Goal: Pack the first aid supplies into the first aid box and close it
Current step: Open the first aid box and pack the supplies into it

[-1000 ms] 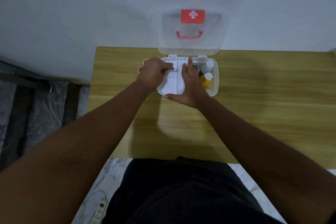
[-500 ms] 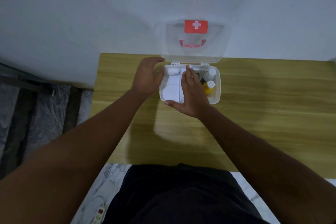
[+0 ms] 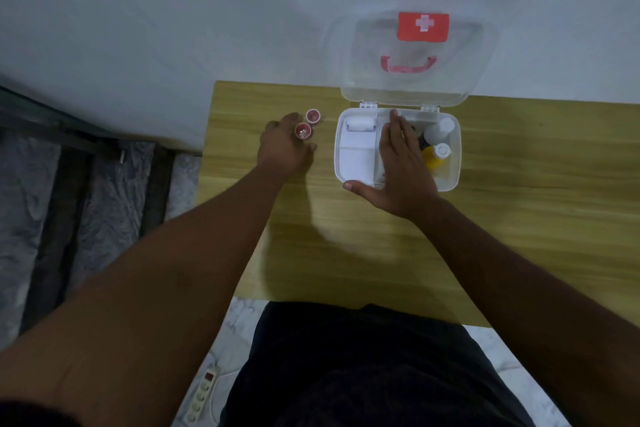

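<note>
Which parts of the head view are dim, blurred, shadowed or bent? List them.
Head view: dim overall, with a cool grey cast. The left hand is motion-smeared beside the two small red-capped containers. A soft shadow falls on the wooden table in front of the first aid box. Wide-angle bending curves the table's edges. The open clear lid is hazy, with no hard glare.
</note>
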